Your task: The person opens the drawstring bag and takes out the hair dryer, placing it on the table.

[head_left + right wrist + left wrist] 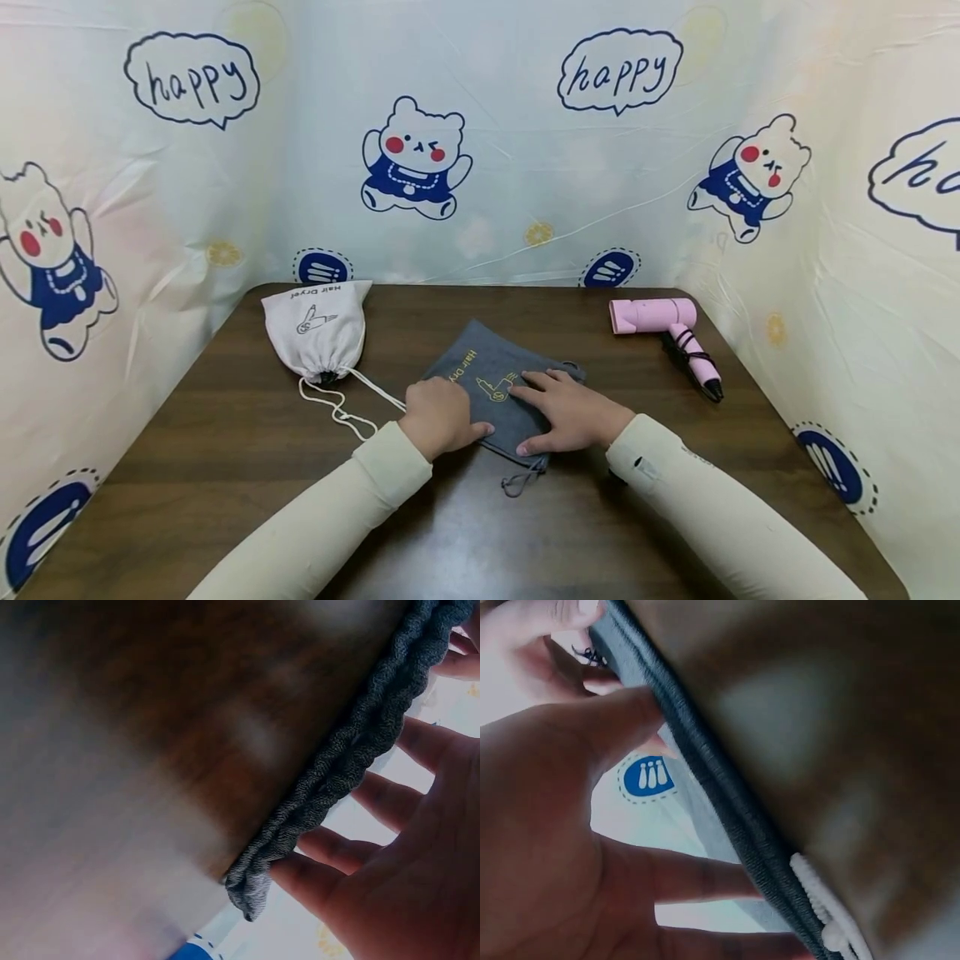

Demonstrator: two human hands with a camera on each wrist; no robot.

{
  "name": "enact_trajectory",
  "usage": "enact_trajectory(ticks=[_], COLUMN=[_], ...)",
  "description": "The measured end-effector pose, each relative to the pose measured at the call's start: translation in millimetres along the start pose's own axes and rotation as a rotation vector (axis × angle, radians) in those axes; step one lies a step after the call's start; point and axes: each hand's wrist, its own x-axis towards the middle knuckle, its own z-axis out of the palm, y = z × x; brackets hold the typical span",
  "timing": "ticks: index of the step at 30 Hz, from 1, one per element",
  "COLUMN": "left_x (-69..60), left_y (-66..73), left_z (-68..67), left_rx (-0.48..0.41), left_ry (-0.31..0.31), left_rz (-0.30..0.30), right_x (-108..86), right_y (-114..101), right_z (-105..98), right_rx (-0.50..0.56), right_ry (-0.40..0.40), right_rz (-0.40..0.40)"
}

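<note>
A dark grey drawstring bag (491, 358) lies flat on the table, turned at a slant, with yellow "Hair Dryer" lettering and a dryer drawing. My left hand (438, 414) rests on its left side, thumb pointing right; in the left wrist view, the left hand's straight fingers (697, 874) touch the bag's cloth (712, 776). On the right part of the bag, my right hand (566, 410) lies spread out. The right wrist view shows these fingers (386, 799) extended against the bag's edge (330, 769). A grey cord loop (522, 479) hangs out at the near corner.
To the left lies a white drawstring bag (318, 329), cinched, its white cords (341, 408) trailing toward my left hand. A pink hair dryer (656, 317) with a black cord wound round its handle lies at the back right. Patterned cloth walls (525, 167) enclose the brown table (225, 467).
</note>
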Motion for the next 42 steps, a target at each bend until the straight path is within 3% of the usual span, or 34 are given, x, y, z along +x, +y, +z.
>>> enact_trajectory(ticks=[7, 18, 27, 42], left_x=[8.9, 25.9, 31.4, 46.7], left_y=[-2.7, 4.6, 16.4, 33.3], left_z=[-1.2, -6.4, -11.2, -16.8], left_rx=[-0.012, -0.011, -0.006, -0.041], left_ry=[-0.041, -0.066, -0.034, -0.051], left_rz=[0.062, 0.146, 0.203, 0.286], right_x=[-2.3, -17.7, -33.2, -48.1], right_y=[-5.2, -7.0, -3.3, -1.3], right_z=[-1.3, -4.2, -3.1, -0.5], right_rx=[-0.007, 0.019, 0.014, -0.045], right_ry=[-0.01, -0.004, -0.002, -0.001], right_rz=[0.04, 0.127, 0.184, 0.262])
